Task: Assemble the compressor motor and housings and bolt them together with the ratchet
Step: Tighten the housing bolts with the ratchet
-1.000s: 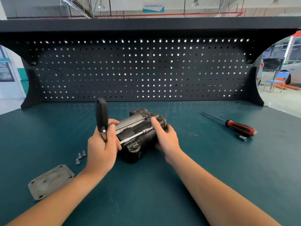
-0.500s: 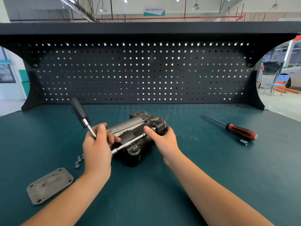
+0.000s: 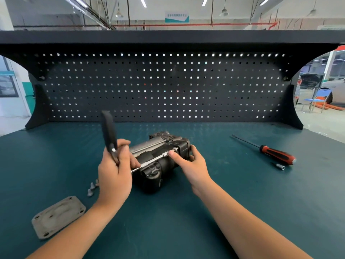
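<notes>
Ratchet (image 3: 109, 131) is gripped by curled left hand (image 3: 113, 176); compressor (image 3: 153, 181) is clasped by right hand (image 3: 194, 169), thumb on extension bar (image 3: 152, 162).

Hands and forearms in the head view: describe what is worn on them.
The left hand and the right hand are bare: no gloves, rings, watch or wristband show. Both forearms are uncovered to the picture's lower edge; no sleeve shows.

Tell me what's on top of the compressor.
The extension bar lies along the compressor, which the right hand holds, thumb by the socket. The left hand grips the ratchet handle. Any bolt under the socket is hidden.
</notes>
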